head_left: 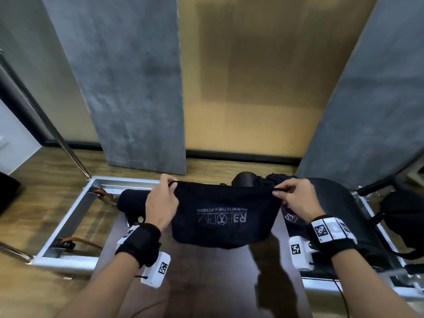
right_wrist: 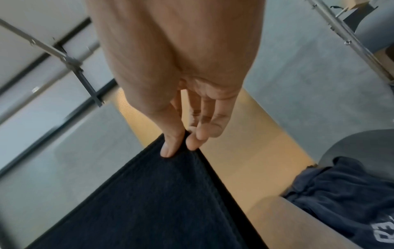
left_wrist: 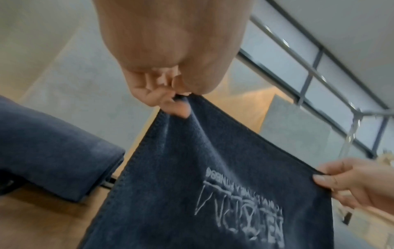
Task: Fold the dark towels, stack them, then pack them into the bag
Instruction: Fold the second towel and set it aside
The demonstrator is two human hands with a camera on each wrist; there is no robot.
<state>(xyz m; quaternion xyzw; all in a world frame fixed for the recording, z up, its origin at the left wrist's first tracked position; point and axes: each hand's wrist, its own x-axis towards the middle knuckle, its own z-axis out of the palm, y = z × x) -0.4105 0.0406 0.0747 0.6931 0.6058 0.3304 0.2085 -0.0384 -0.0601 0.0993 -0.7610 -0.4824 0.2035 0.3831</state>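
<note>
A dark navy towel (head_left: 220,219) with pale printed lettering hangs in the air over the brown table (head_left: 206,276), stretched between both hands. My left hand (head_left: 168,183) pinches its upper left corner, seen close in the left wrist view on the towel (left_wrist: 192,176) under the left hand (left_wrist: 177,99). My right hand (head_left: 281,191) pinches the upper right corner, thumb and fingertips closed on the towel's edge (right_wrist: 149,193) below the right hand (right_wrist: 179,144). A folded dark towel (head_left: 132,200) lies on the table's far left. Crumpled dark towels (head_left: 273,180) sit behind at the right. A black bag (head_left: 403,216) rests far right.
The table stands inside a metal frame (head_left: 68,216) on a wooden floor, with brown straps (head_left: 78,243) at the left. A black padded seat (head_left: 339,203) is to the right. Grey panels (head_left: 128,88) lean against the wall behind.
</note>
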